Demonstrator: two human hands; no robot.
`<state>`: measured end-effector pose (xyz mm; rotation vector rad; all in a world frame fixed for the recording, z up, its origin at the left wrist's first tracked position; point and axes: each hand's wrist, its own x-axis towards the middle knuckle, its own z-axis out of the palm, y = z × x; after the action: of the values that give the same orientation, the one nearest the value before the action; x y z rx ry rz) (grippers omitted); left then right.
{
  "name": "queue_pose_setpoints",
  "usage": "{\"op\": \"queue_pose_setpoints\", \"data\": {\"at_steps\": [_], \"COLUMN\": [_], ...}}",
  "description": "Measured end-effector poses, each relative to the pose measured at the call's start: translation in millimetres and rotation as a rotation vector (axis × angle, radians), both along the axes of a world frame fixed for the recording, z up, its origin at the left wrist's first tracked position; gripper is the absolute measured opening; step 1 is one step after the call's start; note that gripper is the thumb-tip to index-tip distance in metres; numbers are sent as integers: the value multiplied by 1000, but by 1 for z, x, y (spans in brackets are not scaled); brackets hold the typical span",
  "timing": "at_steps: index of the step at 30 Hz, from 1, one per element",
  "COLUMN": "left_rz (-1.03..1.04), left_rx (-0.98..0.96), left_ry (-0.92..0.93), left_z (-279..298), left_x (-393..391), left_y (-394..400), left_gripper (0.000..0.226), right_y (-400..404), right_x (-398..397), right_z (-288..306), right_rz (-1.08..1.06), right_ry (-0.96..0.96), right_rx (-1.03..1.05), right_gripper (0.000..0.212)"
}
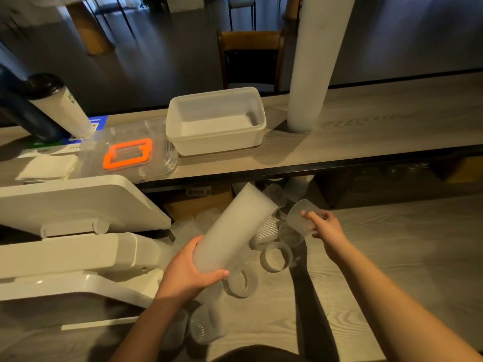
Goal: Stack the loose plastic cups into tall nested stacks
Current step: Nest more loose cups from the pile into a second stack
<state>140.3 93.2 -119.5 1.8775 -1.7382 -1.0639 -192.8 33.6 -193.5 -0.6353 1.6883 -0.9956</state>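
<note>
Nesting step: left hand (189, 273) wraps stack (232, 231), mouth toward 1 o'clock; right hand (322, 226) pinches cup (303, 215). Next: turn cup base-first, slide in.

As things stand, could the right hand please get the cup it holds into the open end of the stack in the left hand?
Probably yes. The right hand holds a single cup just beside the open end of the nested stack, which the left hand tilts toward it. Nothing lies between them.
</note>
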Motion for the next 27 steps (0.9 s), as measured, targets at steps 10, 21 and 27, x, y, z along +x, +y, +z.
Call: {"op": "queue_pose_setpoints", "data": {"at_steps": [10,21,27], "left_rz": [-33,-91,-142], "left_rx": [-32,-93,-107], "left_ry": [-19,-98,-124], "left_z": [3,1,2], "left_x": [7,14,9], "left_y": [16,27,30], "left_gripper": [83,90,91], "right_y": [17,35,45], "right_x": [20,38,48], "right_z": [61,87,92], "right_rz": [116,312,377], "right_ry": [-476,-219,-66], "right_rx": [-202,-289,-286], "right_gripper": [68,97,83]}}
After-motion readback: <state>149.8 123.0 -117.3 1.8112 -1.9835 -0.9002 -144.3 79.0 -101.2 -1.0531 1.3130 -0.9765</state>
